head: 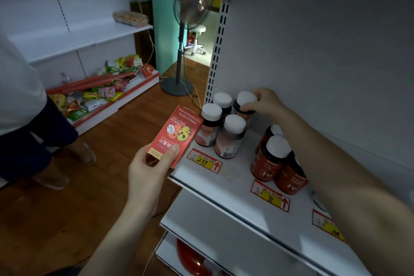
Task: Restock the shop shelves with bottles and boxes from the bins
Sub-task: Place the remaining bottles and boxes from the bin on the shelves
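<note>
- Left hand [145, 170] holds a red box [177, 132] by its lower end, just off the white shelf's [235, 177] front corner.
- Right hand [265, 102] grips a white-capped bottle [245, 102] at the back of the shelf, beside three bottles [230, 139] like it.
- Red bottles [267, 161] stand further right, near the front edge.
- Bare shelf lies between the two groups and behind the red ones.
- Wood floor [107, 186] is open on the left, where a fan [195, 0] stands.
</note>
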The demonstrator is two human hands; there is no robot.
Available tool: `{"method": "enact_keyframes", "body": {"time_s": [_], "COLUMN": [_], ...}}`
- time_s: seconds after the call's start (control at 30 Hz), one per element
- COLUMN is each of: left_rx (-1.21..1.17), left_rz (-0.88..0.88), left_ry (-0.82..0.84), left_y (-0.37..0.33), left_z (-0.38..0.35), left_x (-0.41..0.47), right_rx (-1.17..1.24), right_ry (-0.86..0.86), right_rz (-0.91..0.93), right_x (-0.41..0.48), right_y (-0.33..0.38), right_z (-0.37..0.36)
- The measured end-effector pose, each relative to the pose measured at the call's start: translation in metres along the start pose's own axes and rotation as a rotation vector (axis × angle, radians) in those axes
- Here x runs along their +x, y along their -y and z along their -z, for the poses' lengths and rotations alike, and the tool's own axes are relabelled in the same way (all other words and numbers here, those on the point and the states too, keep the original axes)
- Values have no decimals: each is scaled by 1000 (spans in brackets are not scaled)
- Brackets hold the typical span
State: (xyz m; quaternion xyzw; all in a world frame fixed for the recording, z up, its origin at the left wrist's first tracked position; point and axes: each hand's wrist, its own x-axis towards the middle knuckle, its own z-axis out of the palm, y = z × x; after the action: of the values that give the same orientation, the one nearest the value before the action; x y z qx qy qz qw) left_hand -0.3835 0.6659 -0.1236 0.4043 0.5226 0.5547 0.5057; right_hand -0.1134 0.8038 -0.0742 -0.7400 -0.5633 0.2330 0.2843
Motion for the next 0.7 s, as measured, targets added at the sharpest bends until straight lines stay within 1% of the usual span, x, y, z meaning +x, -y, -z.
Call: {"method": "enact_keyframes", "body": {"time_s": [0.13, 0.4, 0.57, 0.7], "left_rx": [11, 15, 18, 36], "left_rz": [13, 15, 15, 11], "left_ry": [-1, 18, 19, 19], "left_y": [1, 1, 2, 5], "left_z": [4, 4, 2, 2], "left_x": [4, 6, 7, 7], "right_rx": [14, 72, 140, 152], "right_ry": [86, 139, 189, 180], "right_rz": [-72, -74, -127, -152], "right_x": [3, 0, 1, 1], "right_y": [-4, -8, -8, -10], "right_z": [-5, -13, -12, -14]}}
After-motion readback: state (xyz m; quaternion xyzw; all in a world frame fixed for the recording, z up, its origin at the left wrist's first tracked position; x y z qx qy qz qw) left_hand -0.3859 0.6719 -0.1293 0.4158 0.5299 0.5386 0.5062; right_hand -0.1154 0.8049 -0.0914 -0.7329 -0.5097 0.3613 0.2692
